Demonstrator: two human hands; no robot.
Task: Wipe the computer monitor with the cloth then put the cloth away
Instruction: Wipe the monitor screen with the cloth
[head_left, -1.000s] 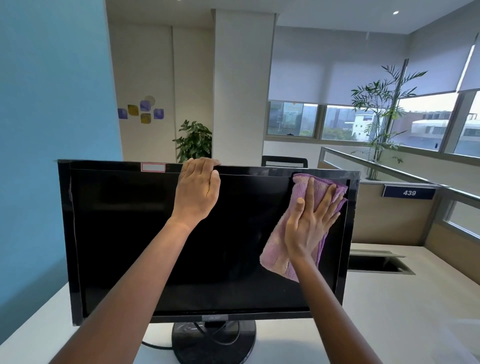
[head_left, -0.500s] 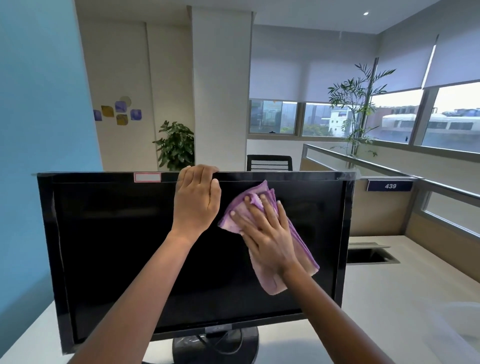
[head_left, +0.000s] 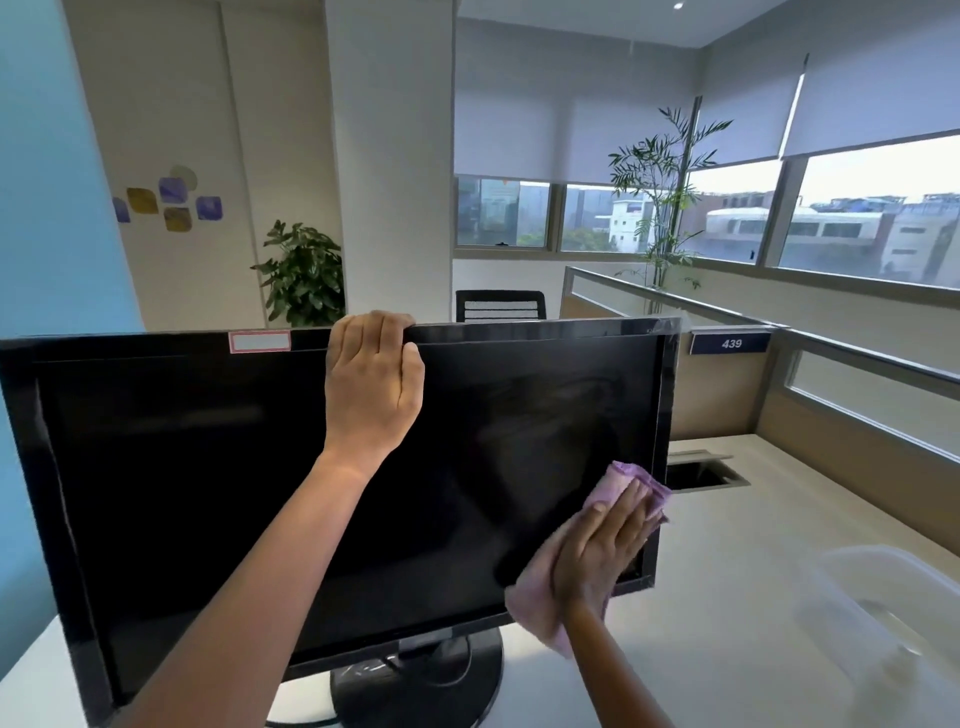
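The monitor (head_left: 218, 493) stands on its round base (head_left: 415, 686) across the lower left of the frame, its long axis running left to right and its dark screen facing the camera. The left hand (head_left: 371, 384) grips its top edge, fingers curled over. The right hand (head_left: 602, 551) lies flat, pressing the purple cloth (head_left: 540, 608) to the screen's lower right corner; half a second ago it was near the top centre. At lower right, probably a clear plastic tub (head_left: 883, 613), blurred, sits on the pale desk (head_left: 727, 545).

White desk (head_left: 727, 597) carries monitor (head_left: 208, 493), clear container (head_left: 893, 618).
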